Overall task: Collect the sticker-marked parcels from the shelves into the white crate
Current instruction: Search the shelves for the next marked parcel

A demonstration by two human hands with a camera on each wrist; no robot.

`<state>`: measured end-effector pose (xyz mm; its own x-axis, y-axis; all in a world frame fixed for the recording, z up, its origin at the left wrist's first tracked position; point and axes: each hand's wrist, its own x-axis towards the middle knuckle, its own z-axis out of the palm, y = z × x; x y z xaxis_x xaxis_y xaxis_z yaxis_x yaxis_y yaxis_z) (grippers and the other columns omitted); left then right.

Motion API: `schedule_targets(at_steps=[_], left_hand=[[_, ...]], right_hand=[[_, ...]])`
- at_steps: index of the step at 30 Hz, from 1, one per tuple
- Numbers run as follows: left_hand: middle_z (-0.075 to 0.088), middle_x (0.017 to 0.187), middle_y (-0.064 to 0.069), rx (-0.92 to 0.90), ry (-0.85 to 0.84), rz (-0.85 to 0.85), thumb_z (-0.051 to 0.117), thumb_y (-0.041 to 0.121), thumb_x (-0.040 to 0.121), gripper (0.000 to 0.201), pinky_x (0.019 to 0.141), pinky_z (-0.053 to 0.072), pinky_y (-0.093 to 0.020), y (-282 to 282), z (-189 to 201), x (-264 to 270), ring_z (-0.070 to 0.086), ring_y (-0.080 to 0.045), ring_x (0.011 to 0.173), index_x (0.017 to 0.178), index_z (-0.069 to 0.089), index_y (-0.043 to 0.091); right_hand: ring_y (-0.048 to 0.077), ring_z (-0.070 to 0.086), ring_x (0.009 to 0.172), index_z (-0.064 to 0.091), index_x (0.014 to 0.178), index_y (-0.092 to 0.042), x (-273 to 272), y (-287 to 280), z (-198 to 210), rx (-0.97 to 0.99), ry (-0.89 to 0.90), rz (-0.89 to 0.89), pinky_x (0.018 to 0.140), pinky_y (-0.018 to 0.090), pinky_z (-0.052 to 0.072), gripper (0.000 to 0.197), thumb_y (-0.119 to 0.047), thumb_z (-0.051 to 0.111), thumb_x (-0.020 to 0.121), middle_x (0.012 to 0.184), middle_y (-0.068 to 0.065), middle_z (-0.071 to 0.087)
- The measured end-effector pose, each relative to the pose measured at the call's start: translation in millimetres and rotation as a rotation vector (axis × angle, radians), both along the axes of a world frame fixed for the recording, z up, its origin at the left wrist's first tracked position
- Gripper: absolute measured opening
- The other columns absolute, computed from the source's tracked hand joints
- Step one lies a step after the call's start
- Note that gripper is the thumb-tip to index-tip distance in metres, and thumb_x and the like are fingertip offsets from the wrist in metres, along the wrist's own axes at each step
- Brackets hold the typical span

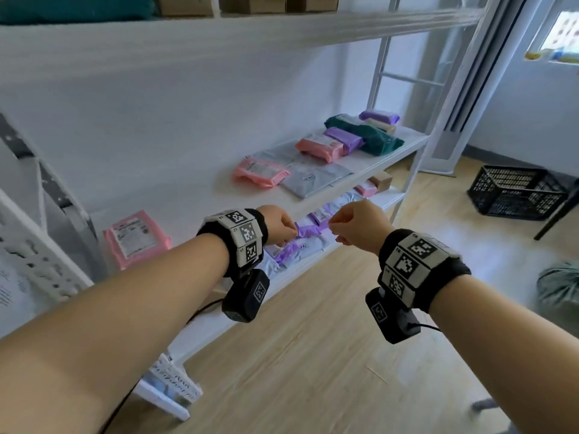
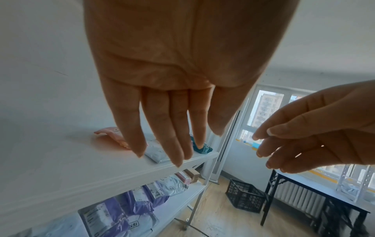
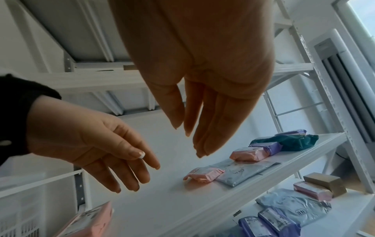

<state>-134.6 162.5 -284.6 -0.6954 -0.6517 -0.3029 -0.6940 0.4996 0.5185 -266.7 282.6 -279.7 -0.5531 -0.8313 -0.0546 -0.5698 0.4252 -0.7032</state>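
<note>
Both my hands hover side by side in front of the white shelf unit and hold nothing. My left hand (image 1: 280, 225) has straight, relaxed fingers (image 2: 172, 144) over the front edge of the middle shelf (image 1: 194, 195). My right hand (image 1: 354, 223) hangs just to its right, fingers (image 3: 194, 128) loosely extended. Beyond the hands, purple parcels (image 1: 308, 230) lie on the lower shelf. A pink parcel (image 1: 136, 238) lies at the middle shelf's left end. More pink (image 1: 260, 172), grey (image 1: 313, 178), purple (image 1: 343, 137) and teal (image 1: 366, 134) parcels lie further right. The white crate (image 1: 40, 261) shows at the left edge.
A black crate (image 1: 517, 192) sits on the wooden floor at the right, beside a black table leg (image 1: 554, 220). Cardboard boxes (image 1: 250, 3) stand on the top shelf. On the lower shelf's far end lie a small brown box (image 1: 380, 180) and a pink parcel (image 1: 365, 188).
</note>
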Motion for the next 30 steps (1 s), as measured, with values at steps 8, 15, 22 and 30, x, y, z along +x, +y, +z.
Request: schedule_targets(at_steps=[8, 15, 22, 30], left_hand=[[0.071, 0.103, -0.008, -0.012, -0.009, 0.040, 0.057, 0.023, 0.090, 0.026, 0.088, 0.048, -0.026, -62, -28, -61, 0.064, -0.016, 0.089, 0.112, 0.067, 0.013], [0.063, 0.090, -0.006, 0.041, 0.083, 0.183, 0.056, 0.018, 0.089, 0.012, 0.079, 0.046, -0.027, -164, -43, -110, 0.060, -0.020, 0.082, 0.086, 0.060, 0.029], [0.065, 0.109, -0.009, 0.042, -0.060, 0.331, 0.055, 0.029, 0.089, 0.035, 0.082, 0.051, -0.032, -236, -64, -143, 0.064, -0.026, 0.090, 0.123, 0.058, 0.022], [0.059, 0.124, -0.009, 0.097, -0.005, 0.700, 0.052, 0.032, 0.090, 0.038, 0.092, 0.044, -0.032, -285, -103, -174, 0.057, -0.029, 0.107, 0.126, 0.054, 0.021]], right_hand=[[0.025, 0.067, 0.082, 0.069, 0.080, -0.007, -65, -75, -17, 0.035, -0.031, 0.058, 0.085, 0.040, 0.055, 0.011, -0.007, 0.059, 0.085, 0.072, 0.003, 0.064], [0.024, 0.067, 0.082, 0.071, 0.093, -0.002, -115, -187, -23, 0.088, 0.032, 0.178, 0.085, 0.035, 0.055, 0.017, -0.007, 0.056, 0.086, 0.088, 0.012, 0.071], [0.023, 0.062, 0.083, 0.068, 0.096, -0.007, -169, -276, -52, 0.151, 0.041, 0.260, 0.086, 0.035, 0.053, 0.015, -0.011, 0.059, 0.085, 0.085, 0.006, 0.064], [0.021, 0.059, 0.103, 0.059, 0.122, -0.011, -217, -370, -82, 0.194, 0.148, 0.507, 0.083, 0.023, 0.041, 0.036, -0.022, 0.061, 0.088, 0.116, 0.005, 0.061]])
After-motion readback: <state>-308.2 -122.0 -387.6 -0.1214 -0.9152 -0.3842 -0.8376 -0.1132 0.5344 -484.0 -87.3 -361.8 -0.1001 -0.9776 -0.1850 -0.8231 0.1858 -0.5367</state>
